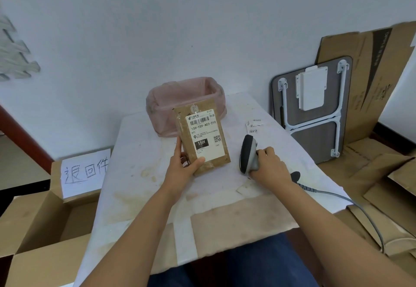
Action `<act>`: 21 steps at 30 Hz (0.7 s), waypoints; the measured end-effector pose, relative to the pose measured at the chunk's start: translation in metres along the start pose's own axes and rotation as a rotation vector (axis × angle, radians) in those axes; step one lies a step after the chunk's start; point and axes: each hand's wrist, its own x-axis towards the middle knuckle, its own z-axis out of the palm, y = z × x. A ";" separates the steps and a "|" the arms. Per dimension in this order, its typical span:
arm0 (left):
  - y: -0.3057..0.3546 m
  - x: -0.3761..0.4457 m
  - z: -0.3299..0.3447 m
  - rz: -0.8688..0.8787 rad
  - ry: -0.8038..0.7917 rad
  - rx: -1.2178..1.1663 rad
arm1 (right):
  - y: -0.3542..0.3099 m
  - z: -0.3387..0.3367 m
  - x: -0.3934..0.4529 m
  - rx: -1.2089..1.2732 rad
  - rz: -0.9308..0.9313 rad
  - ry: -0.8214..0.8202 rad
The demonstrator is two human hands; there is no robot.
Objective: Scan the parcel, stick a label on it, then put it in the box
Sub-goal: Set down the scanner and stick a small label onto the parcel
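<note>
Hands at work: my left hand [182,168] grips the flat brown paper parcel [202,137] upright; right hand [271,165] clasps the grey handheld scanner [248,154], which I should aim squarely at the barcode.

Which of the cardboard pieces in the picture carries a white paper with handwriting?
The open box at the table's left: its upright flap bears the handwritten sheet. The flattened cardboard on the right bears none.
</note>
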 end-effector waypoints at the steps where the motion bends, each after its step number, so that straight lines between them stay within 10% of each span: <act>1: 0.000 0.000 0.000 0.002 -0.001 0.003 | 0.000 0.001 -0.001 -0.015 0.004 0.008; 21: 0.022 -0.030 -0.021 -0.344 -0.160 0.102 | -0.030 -0.013 -0.024 0.435 -0.061 0.380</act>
